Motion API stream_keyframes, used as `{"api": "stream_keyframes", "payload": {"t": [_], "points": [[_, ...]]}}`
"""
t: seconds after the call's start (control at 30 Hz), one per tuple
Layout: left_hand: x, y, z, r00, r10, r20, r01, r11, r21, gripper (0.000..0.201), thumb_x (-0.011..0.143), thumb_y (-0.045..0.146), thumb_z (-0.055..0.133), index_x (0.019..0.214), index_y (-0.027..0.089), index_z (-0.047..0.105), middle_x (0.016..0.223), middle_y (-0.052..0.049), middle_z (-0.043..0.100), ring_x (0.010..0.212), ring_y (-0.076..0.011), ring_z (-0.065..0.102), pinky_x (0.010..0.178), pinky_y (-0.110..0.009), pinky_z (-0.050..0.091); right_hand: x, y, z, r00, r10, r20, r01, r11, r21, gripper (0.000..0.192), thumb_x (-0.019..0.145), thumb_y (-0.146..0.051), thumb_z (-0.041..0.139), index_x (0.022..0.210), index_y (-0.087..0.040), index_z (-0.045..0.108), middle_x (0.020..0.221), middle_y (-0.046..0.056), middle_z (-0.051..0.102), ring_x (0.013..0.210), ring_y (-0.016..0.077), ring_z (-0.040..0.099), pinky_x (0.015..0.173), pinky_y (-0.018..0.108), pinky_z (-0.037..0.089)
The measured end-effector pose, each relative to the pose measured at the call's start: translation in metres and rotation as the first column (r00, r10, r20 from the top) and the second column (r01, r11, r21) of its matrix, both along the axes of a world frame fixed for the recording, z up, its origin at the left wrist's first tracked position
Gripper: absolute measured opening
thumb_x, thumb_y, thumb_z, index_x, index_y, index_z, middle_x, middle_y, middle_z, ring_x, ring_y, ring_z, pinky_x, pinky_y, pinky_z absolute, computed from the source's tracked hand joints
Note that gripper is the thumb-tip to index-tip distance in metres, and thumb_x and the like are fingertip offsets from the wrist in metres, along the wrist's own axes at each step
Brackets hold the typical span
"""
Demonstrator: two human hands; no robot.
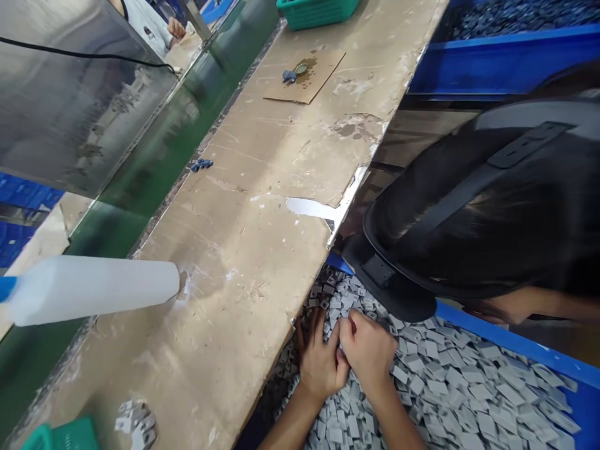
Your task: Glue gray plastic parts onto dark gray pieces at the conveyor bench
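My left hand reaches into a blue bin full of small light-grey plastic pieces. Its fingers are spread apart over the pieces, with the thumb held out. Right beside it is my right hand, closed like a fist, its knuckles facing up and its fingertips against or very near my left hand. Whatever it may hold is hidden. Both hands are just past the edge of the worktable.
A person in a black cap leans over the bin from the right. On the table are a white bottle, grey pieces, cardboard and green baskets. A green conveyor belt runs behind; another person's hand shows beyond.
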State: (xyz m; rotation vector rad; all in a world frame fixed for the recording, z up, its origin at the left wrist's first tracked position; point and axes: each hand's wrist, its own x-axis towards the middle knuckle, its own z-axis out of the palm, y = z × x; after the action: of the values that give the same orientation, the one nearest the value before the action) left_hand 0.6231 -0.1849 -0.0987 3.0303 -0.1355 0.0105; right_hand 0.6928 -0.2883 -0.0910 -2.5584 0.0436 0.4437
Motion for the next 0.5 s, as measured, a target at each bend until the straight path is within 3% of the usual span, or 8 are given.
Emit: {"api": "stream_keyframes", "payload": {"t": [0.3,0.5], "points": [[-0.0017,-0.0014,0.0034,0.994,0.034,-0.103,-0.036,0.999,-0.022,0.063,0.075,0.021,0.044,0.138,0.021,0.039,0.14,-0.016,0.041,0.133,-0.0331,0.032,0.109,-0.06,0.014,-0.0008,0.0013,0.0038,1.0,-0.014,0.022,0.015,0.999,-0.031,0.027,0.086,-0.025,0.046,0.067,-0.017,0.064,0.065,0.005,0.066,0.05,0.0112,0.048,0.052,0.028,0.013],[-0.0028,-0.0017,0.0036,0.997,0.068,-0.047,-0.071,0.996,-0.06,0.054,0.079,0.019,0.042,0.133,0.022,0.046,0.136,-0.014,0.048,0.125,-0.0294,0.043,0.104,-0.054,0.027,-0.0002,0.0027,0.0072,0.998,-0.02,0.051,0.019,1.0,0.008,0.027,0.087,-0.023,0.046,0.067,-0.018,0.063,0.066,0.004,0.066,0.052,0.0135,0.052,0.052,0.027,0.018]]}}
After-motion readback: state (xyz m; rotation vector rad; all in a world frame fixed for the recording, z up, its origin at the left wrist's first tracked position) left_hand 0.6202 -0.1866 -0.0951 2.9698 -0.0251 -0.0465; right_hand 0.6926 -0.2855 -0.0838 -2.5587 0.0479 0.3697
